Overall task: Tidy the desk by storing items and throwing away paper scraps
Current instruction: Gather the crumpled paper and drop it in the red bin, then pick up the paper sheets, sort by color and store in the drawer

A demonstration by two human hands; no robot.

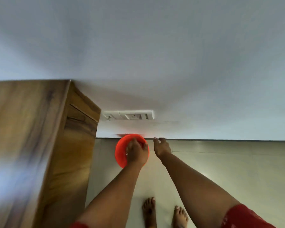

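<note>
i see the red bin (120, 153) on the tiled floor (220, 162), against the wall (155, 63), just beside the wooden desk (31, 137). my left hand (136, 153) hangs over its mouth, fingers curled down; whether they hold anything i cannot tell. my right hand (161, 148) hovers right of the bin, fingers loosely apart, holding nothing. a socket plate (130, 115) sits on the wall above.
</note>
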